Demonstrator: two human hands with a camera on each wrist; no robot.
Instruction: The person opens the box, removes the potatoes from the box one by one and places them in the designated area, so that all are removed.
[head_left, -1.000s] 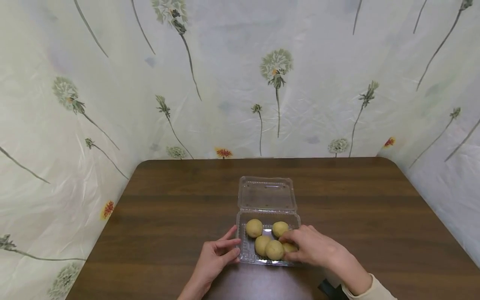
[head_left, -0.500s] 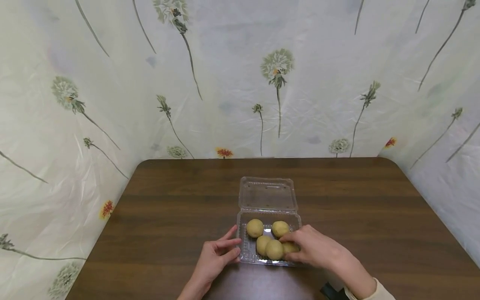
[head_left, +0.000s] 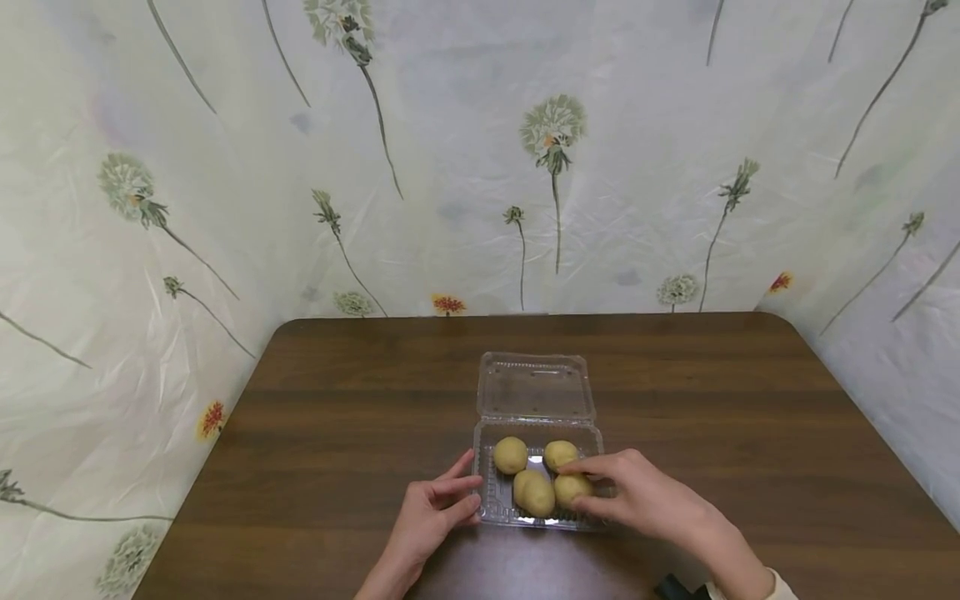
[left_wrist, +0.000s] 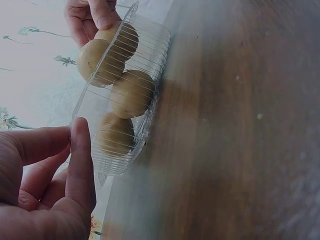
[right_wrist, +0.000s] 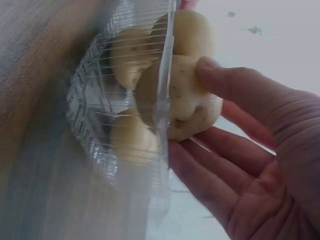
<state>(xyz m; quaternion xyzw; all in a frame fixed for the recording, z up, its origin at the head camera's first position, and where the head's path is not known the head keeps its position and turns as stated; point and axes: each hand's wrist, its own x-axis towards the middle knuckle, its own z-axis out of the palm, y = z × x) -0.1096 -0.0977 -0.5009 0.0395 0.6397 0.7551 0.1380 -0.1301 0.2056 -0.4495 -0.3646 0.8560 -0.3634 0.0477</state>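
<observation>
A clear plastic clamshell container (head_left: 495, 517) stands on the table with its lid (head_left: 534, 387) laid back behind it. Several round yellowish potatoes lie inside, one at the back left (head_left: 511, 456) and one at the back right (head_left: 560, 452). Two more lean together at the front middle (head_left: 537, 497). With thumb and finger, my left hand (head_left: 431, 518) pinches the container's left rim. My right hand (head_left: 651, 497) holds a potato (right_wrist: 185, 100) between thumb and fingers at the container's right side; in the right wrist view this potato sits up at rim height.
The brown wooden table (head_left: 337, 450) reaches back to a hanging sheet (head_left: 450, 167) printed with dandelions, which also lines both sides. A small black object (head_left: 671, 587) shows beside my right forearm at the bottom edge.
My right hand has shifted slightly right and up with its potato, now apart from the front one. That front potato has rolled a little left. My left hand has stayed still.
</observation>
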